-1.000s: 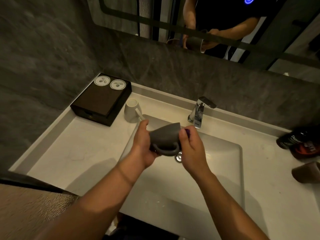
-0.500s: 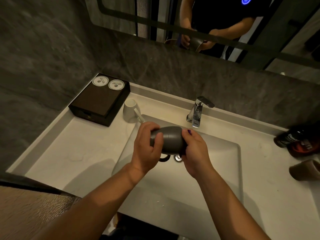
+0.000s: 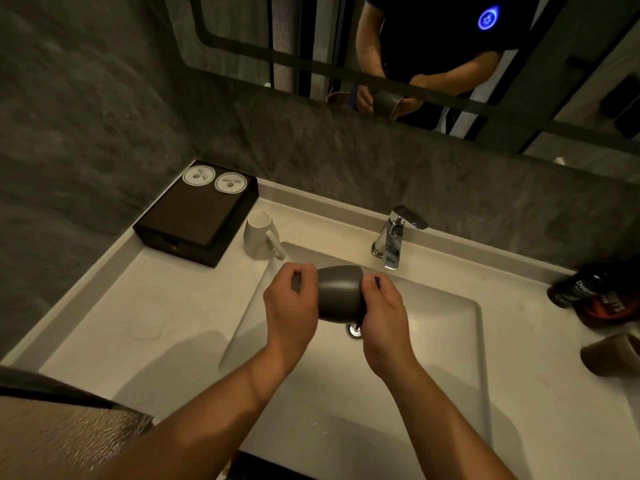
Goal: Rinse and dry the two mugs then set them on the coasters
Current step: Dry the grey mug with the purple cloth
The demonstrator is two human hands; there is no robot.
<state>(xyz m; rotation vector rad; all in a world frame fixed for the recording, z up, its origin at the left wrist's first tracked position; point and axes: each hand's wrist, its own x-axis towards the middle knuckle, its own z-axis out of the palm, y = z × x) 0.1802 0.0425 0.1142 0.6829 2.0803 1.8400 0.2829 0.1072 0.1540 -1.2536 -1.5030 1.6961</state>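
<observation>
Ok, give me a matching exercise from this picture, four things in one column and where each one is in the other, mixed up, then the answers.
Things:
1. grey mug
2. white mug
3. coasters
4. faucet

Places:
A. on top of the dark box
B. held in both hands over the sink
C. behind the basin, at its back edge
D. on the counter between the box and the basin

Pairs: 1-B, 2-D, 3-A, 4-C
</observation>
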